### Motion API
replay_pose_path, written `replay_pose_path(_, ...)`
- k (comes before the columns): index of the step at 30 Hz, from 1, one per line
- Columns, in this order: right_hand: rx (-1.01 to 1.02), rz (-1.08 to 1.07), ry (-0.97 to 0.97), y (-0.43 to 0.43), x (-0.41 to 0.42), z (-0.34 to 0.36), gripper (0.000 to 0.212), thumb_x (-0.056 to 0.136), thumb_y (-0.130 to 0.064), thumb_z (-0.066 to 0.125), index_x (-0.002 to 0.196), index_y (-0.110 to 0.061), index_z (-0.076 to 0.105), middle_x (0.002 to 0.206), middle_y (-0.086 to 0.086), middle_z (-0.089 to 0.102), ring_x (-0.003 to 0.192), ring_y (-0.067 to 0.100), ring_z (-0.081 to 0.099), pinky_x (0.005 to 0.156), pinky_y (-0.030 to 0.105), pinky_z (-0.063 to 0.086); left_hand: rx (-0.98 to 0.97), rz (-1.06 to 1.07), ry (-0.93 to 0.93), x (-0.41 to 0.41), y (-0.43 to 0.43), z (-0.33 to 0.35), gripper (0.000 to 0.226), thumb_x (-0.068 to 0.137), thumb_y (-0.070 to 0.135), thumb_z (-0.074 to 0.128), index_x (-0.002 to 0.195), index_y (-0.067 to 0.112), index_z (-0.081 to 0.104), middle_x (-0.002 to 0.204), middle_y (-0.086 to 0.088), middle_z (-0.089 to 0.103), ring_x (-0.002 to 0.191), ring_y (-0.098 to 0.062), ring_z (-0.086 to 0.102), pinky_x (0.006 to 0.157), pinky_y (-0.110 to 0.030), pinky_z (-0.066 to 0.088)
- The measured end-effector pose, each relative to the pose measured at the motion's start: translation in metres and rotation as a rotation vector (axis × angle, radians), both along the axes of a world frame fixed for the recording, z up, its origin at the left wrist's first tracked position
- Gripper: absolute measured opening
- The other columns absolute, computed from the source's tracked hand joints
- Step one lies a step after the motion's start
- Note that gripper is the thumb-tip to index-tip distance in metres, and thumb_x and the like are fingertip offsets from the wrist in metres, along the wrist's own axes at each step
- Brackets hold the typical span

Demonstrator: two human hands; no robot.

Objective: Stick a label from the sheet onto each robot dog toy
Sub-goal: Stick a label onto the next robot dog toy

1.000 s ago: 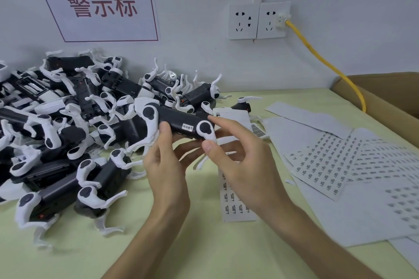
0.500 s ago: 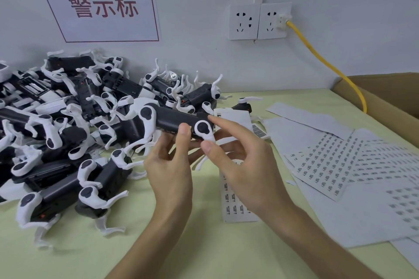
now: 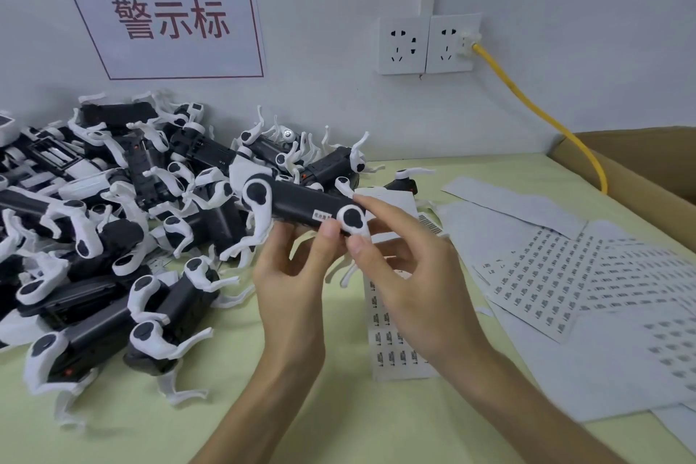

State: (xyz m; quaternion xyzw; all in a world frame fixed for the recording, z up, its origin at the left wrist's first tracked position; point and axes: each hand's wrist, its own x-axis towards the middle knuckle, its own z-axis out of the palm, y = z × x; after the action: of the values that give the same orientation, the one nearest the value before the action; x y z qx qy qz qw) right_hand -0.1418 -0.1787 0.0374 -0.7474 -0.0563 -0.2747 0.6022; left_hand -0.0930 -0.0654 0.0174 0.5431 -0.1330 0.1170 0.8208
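A black robot dog toy [image 3: 301, 201] with white legs is held above the table, lying sideways. My left hand [image 3: 292, 275] grips its body from below, the thumb tip pressing beside a small white label [image 3: 322, 215] on its flank. My right hand [image 3: 410, 275] pinches the toy's right end by the white hip disc [image 3: 352, 219]. A narrow label sheet [image 3: 391, 347] lies on the table under my right hand.
A large pile of robot dog toys [image 3: 113, 218] covers the table's left side up to the wall. More label sheets [image 3: 546, 275] spread out on the right. A cardboard box [image 3: 640, 169] stands at the far right, with a yellow cable [image 3: 527, 109] running to wall sockets.
My left thumb has slid right along the toy's flank, over the label and then just past it, so the label shows again. The right hand keeps its hold.
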Motion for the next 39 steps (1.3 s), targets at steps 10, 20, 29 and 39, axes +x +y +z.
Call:
replay_pose_path(10, -0.062, -0.008, -0.013, 0.002, -0.002, 0.0, 0.035, 0.088, -0.037, 0.07, 0.122, -0.034, 0.067, 0.114, -0.014, 0.067, 0.107, 0.009, 0.068, 0.08, 0.026, 0.057, -0.067, 0.016, 0.028, -0.001, 0.004, 0.002, 0.018, 0.074, 0.04, 0.077, 0.076, 0.022, 0.075, 0.069, 0.002, 0.069, 0.063, -0.014, 0.066, 0.065, -0.021, 0.055)
replay_pose_path(20, 0.173, 0.284, 0.292, -0.004, 0.003, 0.005, 0.036, 0.077, -0.036, 0.076, 0.107, -0.029, 0.058, 0.104, -0.004, 0.067, 0.083, 0.02, 0.075, 0.072, 0.035, 0.06, 0.123, 0.147, 0.1, 0.001, 0.002, -0.003, 0.061, 0.072, 0.061, 0.067, 0.078, 0.0, 0.062, 0.072, -0.012, 0.051, 0.07, -0.023, 0.045, 0.069, -0.042, 0.038)
replay_pose_path(29, 0.385, 0.222, 0.343, -0.032, 0.006, 0.024, 0.025, 0.091, -0.028, 0.073, 0.111, -0.012, 0.07, 0.096, 0.012, 0.073, 0.077, 0.027, 0.07, 0.07, 0.038, 0.061, 0.37, 0.058, 0.056, 0.006, 0.003, -0.005, 0.039, 0.1, 0.039, 0.047, 0.081, 0.04, 0.081, 0.083, 0.008, 0.076, 0.069, -0.006, 0.057, 0.063, -0.031, 0.041)
replay_pose_path(39, 1.543, 0.004, 0.14, -0.15, 0.009, 0.032, 0.047, 0.097, -0.031, 0.066, 0.13, 0.0, 0.055, 0.119, 0.033, 0.061, 0.091, 0.04, 0.073, 0.069, 0.033, 0.062, 0.691, -0.188, 0.114, 0.003, 0.001, -0.015, 0.032, 0.098, 0.011, 0.065, 0.11, 0.039, 0.075, 0.103, 0.012, 0.076, 0.09, -0.01, 0.072, 0.07, -0.018, 0.054)
